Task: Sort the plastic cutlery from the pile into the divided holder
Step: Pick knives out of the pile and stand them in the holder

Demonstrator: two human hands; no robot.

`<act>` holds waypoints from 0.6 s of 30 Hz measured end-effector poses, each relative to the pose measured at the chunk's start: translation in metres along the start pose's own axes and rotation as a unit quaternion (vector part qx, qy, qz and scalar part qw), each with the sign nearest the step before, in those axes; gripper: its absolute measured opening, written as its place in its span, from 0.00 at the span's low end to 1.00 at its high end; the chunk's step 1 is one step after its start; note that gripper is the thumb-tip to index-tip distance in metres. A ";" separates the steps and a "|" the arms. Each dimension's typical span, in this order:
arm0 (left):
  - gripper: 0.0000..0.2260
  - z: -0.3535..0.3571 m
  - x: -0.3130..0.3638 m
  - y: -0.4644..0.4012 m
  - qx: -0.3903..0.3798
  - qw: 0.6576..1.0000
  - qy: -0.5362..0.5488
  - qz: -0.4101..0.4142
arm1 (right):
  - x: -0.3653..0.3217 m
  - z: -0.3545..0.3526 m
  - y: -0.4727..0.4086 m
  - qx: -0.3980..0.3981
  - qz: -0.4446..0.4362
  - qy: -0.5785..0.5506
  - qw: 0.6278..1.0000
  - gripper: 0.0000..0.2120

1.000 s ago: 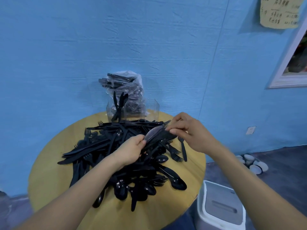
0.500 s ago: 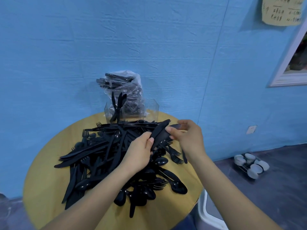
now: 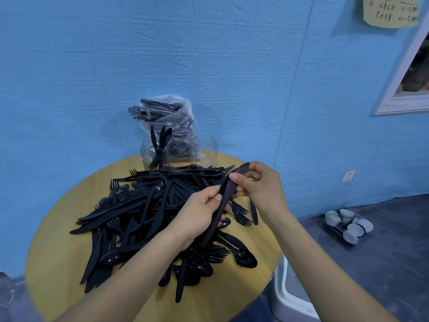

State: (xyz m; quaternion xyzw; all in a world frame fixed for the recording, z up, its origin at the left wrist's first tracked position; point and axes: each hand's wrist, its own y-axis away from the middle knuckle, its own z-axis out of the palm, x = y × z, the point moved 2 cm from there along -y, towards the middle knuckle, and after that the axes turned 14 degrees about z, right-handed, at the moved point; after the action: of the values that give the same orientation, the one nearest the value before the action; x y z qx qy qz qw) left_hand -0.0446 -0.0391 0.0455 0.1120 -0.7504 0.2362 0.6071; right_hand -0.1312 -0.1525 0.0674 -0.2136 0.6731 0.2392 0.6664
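Black knife between hands (both gripping)

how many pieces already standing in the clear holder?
3, from what shows: black pieces standing together in the left compartment of the clear holder at the table's far edge, their tops fanned apart. The bag of cutlery behind blurs the view, so more may be hidden.

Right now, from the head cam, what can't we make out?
- Held cutlery: the left hand and right hand cover part of it; how many pieces is unclear.
- Clear divided holder: the pile hides its base; the dividers are hard to trace through the plastic.
- Bag of cutlery: contents too tangled to count.
- Wall note: cut by the top edge, writing unreadable.
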 end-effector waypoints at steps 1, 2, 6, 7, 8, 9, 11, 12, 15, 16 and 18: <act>0.14 0.002 0.001 0.000 0.004 1.000 0.024 -0.003 | 0.001 0.000 0.001 0.012 -0.004 -0.007 1.000 0.08; 0.14 0.002 0.002 0.001 0.008 0.999 0.042 -0.006 | 0.002 -0.001 0.002 0.024 -0.009 -0.010 1.000 0.08; 0.14 0.004 0.003 0.004 -0.009 0.998 0.059 -0.014 | 0.007 0.002 0.006 0.045 -0.025 -0.019 0.998 0.11; 0.14 0.005 0.002 0.005 -0.014 0.998 0.062 -0.019 | 0.008 0.003 0.006 0.044 -0.024 -0.016 0.999 0.12; 0.14 0.006 0.002 0.007 -0.015 0.997 0.071 -0.025 | 0.008 0.004 0.006 0.041 -0.020 -0.011 0.999 0.13; 0.14 0.007 0.002 0.007 -0.014 0.996 0.080 -0.032 | 0.008 0.005 0.007 0.035 -0.010 -0.008 0.999 0.15; 0.14 0.007 0.003 0.010 -0.013 0.994 0.096 -0.046 | 0.010 0.005 0.008 0.022 0.004 -0.007 1.000 0.17; 0.13 0.008 0.004 0.011 -0.015 0.993 0.102 -0.053 | 0.012 0.005 0.009 0.021 0.002 -0.005 1.000 0.18; 0.12 0.010 0.004 0.020 -0.035 0.996 0.063 -0.049 | 0.017 0.004 0.013 0.022 -0.021 0.007 1.000 0.20; 0.11 0.010 0.002 0.023 -0.043 0.999 0.011 -0.032 | 0.019 0.005 0.013 0.026 -0.034 0.018 0.999 0.19; 0.11 0.011 -0.001 0.027 -0.043 0.996 -0.073 0.009 | 0.026 0.007 0.014 0.043 -0.056 0.059 0.996 0.13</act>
State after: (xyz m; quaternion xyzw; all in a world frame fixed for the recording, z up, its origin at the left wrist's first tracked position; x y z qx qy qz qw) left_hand -0.0661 -0.0209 0.0369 0.0960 -0.8032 0.2000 0.5529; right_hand -0.1346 -0.1360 0.0422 -0.2362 0.7078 0.1593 0.6464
